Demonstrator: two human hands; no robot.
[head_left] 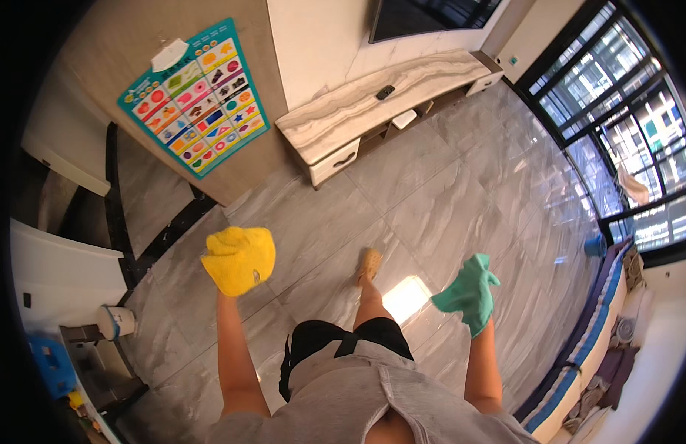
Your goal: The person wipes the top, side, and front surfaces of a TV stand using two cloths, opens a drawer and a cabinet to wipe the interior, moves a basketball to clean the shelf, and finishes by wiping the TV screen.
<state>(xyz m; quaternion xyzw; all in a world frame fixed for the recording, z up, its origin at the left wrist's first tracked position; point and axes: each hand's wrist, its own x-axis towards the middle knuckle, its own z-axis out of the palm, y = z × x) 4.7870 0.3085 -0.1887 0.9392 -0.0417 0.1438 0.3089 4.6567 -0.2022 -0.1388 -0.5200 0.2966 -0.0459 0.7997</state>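
A bright yellow cloth hangs over and around my left hand, hiding the fingers; the hand holds it out in front at the left. On the right, a green cloth is in my right hand, bunched and draped so that it covers the fingers. Both arms reach forward, well apart, with the cloths above the grey tiled floor. Between them show my black shorts and one leg in a tan clog.
A long marble-topped TV cabinet with a remote stands ahead, under a wall screen. A teal picture chart hangs at left. A sofa lines the right, near a blue bin. A white bucket stands left.
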